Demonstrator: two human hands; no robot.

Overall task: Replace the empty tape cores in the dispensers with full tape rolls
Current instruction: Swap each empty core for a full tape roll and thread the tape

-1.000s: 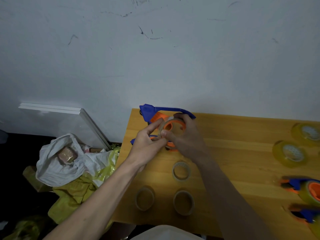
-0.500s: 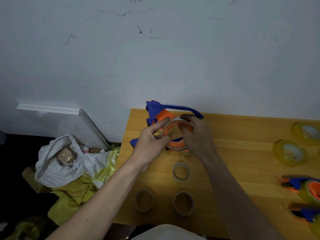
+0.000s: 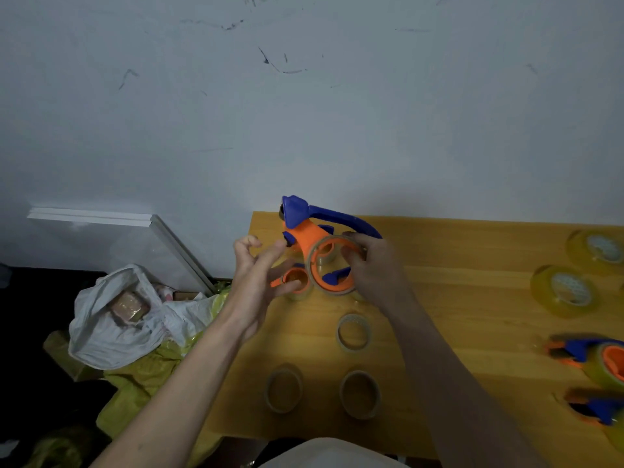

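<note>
At frame centre, the right hand (image 3: 374, 268) curls its fingers round a nearly spent tape core (image 3: 332, 265) seated on the orange hub of a blue-handled tape dispenser (image 3: 310, 231), held above the far left part of the yellow wooden table (image 3: 472, 298). The left hand (image 3: 256, 282), just left of it, has its fingers spread and loosely bent, gripping nothing. Three empty cores (image 3: 353, 332) lie on the table below the hands, two full tape rolls (image 3: 564, 290) at the right edge.
</note>
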